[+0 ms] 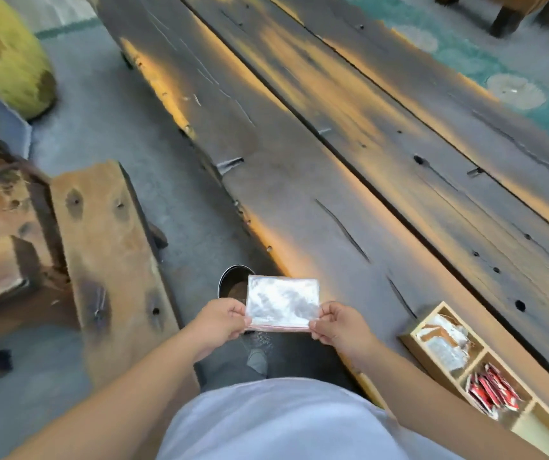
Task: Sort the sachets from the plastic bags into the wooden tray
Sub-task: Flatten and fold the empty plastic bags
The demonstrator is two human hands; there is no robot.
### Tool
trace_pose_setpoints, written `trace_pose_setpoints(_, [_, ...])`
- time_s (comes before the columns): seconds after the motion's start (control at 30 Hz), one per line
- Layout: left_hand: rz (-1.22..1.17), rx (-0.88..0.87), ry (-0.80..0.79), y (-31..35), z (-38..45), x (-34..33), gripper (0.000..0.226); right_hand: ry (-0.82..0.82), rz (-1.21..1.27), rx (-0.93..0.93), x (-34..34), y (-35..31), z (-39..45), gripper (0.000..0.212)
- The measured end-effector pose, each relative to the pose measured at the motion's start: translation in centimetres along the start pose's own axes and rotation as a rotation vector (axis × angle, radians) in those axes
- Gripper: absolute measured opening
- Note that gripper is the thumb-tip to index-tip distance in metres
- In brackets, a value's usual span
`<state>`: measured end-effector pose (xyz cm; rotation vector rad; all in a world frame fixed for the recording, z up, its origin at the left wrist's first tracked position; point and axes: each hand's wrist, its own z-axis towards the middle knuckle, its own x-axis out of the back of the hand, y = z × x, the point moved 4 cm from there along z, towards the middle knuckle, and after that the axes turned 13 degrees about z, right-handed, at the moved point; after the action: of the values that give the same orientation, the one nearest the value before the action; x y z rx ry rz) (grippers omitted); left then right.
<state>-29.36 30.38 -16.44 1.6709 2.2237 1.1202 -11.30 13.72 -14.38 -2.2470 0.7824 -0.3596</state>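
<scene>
Pale grey-white shirt (286, 423), bare forearms (no sleeves visible), dark trousers (303, 363), grey shoe (257, 356)

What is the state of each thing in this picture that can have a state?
Clear plastic zip bag: held up in the air at its zip edge, looks empty.
Left hand: pinching the bag's left corner.
Right hand: pinching the bag's right corner.
Compartmented wooden tray: on the dark wooden table, partly filled.
Silver sachets: in one compartment.
Red sachets: in the next compartment.
</scene>
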Motion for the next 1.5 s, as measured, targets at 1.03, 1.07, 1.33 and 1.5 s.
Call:
trace_pose_setpoints(1.03, [-0.306, 0.486, 0.279, -27.1, 35.0, -0.3, 0.018, 0.516, 0.19, -0.368, -16.0, 20.2, 38.6, 0.017])
trace_pose_setpoints(1.07, [-0.3, 0.496, 0.277, -27.9, 36.2, -0.8, 0.018, 0.538, 0.205, -0.379, -15.9, 21.4, 39.7, 0.017])
trace_pose_setpoints(1.33, [-0.285, 0.594, 0.31, -31.9, 41.7, -3.0, 0.025, 0.577, 0.239, -0.407, -16.0, 27.2, 45.9, 0.021])
trace_pose_setpoints(1.5, [-0.17, 0.579, 0.229, -31.3, 42.6, -2.9, 0.042, 0.57, 0.097, -0.376, -15.6, 28.6, 47.5, 0.032])
